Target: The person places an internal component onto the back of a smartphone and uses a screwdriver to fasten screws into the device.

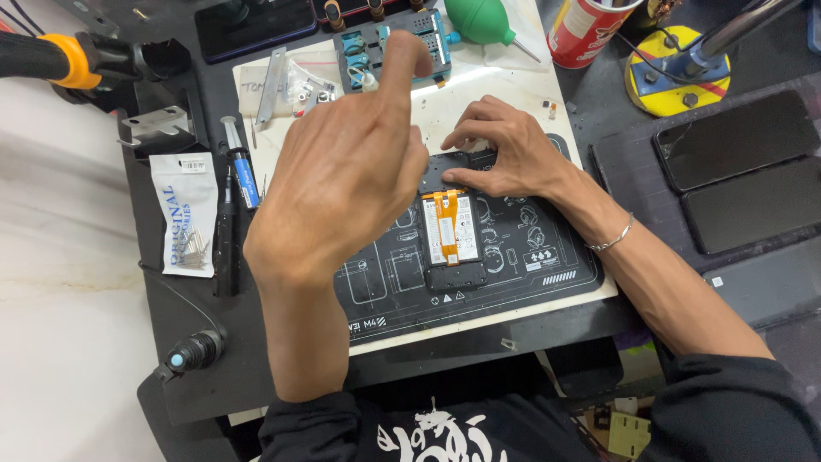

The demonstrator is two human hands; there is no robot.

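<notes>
seen from the head camera, above a dark work mat point(513, 282) on a cluttered bench. left hand point(342, 180) raised over the mat, back of the hand to the camera, index finger stretched up and forward, other fingers loosely curled; holding nothing that can be seen, though the palm side is hidden. right hand point(505, 154) lying low on the upper end of an opened phone point(451, 231), fingers bent, tips pressing on its top edge and on a small pale piece there; cannot tell if this piece is pinched or only touched. thin bracelet point(616, 238) on the right wrist.

phone lying flat in the middle of the mat, back cover off, battery with an orange strip point(446, 224) showing, lower end free, upper end under the right hand.

behind the left hand, at the far edge of the mat, a blue holder point(432, 38) with small parts, a green air blower point(479, 19) just beside it, a red can point(586, 34) more to the right. left of the mat, a small white bag point(188, 214) with screws, a syringe with blue label point(244, 175), metal tweezers point(272, 85). on the right, two dark phones point(744, 171) lying flat, well apart from the hands.
</notes>
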